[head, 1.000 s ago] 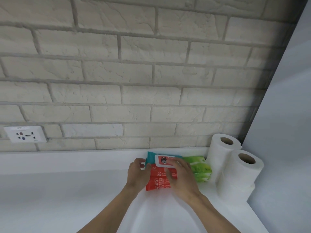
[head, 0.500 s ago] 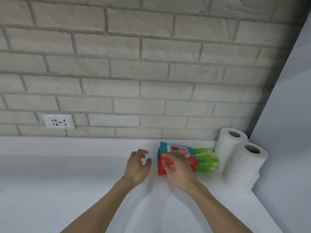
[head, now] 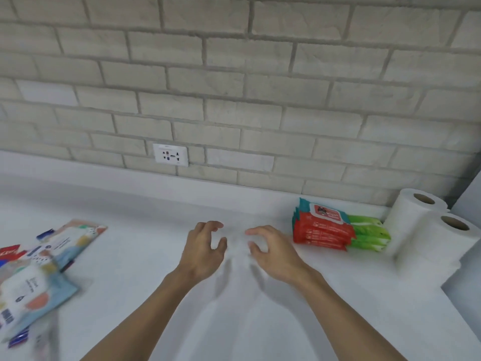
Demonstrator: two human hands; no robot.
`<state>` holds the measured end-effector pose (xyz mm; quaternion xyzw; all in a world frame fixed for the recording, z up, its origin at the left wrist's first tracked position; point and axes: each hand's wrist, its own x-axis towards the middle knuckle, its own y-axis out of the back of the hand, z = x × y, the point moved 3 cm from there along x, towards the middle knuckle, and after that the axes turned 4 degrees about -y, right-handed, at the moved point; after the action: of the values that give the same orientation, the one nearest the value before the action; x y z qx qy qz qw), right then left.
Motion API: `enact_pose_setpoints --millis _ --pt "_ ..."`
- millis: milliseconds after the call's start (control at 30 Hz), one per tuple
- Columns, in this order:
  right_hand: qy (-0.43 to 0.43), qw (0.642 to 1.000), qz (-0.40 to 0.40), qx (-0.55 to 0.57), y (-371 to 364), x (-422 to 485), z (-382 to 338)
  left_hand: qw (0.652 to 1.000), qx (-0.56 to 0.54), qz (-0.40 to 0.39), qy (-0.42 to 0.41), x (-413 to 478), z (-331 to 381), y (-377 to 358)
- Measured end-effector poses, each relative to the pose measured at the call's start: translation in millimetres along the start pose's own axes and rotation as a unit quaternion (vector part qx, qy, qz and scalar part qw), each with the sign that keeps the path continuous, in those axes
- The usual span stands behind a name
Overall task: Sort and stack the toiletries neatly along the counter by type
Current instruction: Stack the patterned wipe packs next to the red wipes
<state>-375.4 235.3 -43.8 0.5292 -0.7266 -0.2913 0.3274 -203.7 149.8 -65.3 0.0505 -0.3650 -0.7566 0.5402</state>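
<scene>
Nearest: both forearms come in from the bottom edge over the white counter [head: 239, 324].

Lower left: a loose heap of flat packets [head: 31, 290], overlapping and lying at different angles. They are pale with coloured blobs and blue edges, and one shows a barcode. A red packet [head: 9, 252] sits at the far left edge, cut off by the frame. One more pale packet [head: 73, 237] lies at the far end of the heap. The whole area is motion-blurred and the print is unreadable.

Mid-counter: left hand [head: 203, 250] and right hand [head: 273, 252] are side by side with a small gap between them. Fingers on both are loosely curled and the thumbs point inward. Both hands are empty and touch no item. Can't tell if they touch the counter surface or sit just above it; their shadows fall directly under them.

Right of the right hand, apart from it: a stack of red wipes packs [head: 322, 231], edges aligned, the top pack with a white flap lid and teal end. Touching its right side is a stack of green packs [head: 369, 234], slightly lower.

Far right corner: two white paper rolls standing upright, front roll [head: 440, 246] and back roll [head: 413, 209]. They touch each other and sit just beside the green packs. A grey panel [head: 468, 272] bounds the counter on the right.

Behind: a white wall socket [head: 170, 155] set in a pale brick wall [head: 234, 82].
</scene>
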Motion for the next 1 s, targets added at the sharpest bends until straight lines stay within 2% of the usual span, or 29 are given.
enact_pose_setpoints --millis 300,733,1000 --pt "0.002 0.994 -0.102 0.048 -75.9 -1.5 -67.2 0.999 0.032 0.009 0.038 -43.8 -77.9 68.3" --pt "-0.003 0.980 -0.174 0.102 -203.8 9.9 -173.0 0.992 0.107 -0.004 0.069 -65.9 -180.8 195.9" --pt "-0.013 0.977 -0.194 0.087 -267.9 17.2 -226.8 0.981 0.136 -0.049 0.130 -62.4 -229.4 263.9"
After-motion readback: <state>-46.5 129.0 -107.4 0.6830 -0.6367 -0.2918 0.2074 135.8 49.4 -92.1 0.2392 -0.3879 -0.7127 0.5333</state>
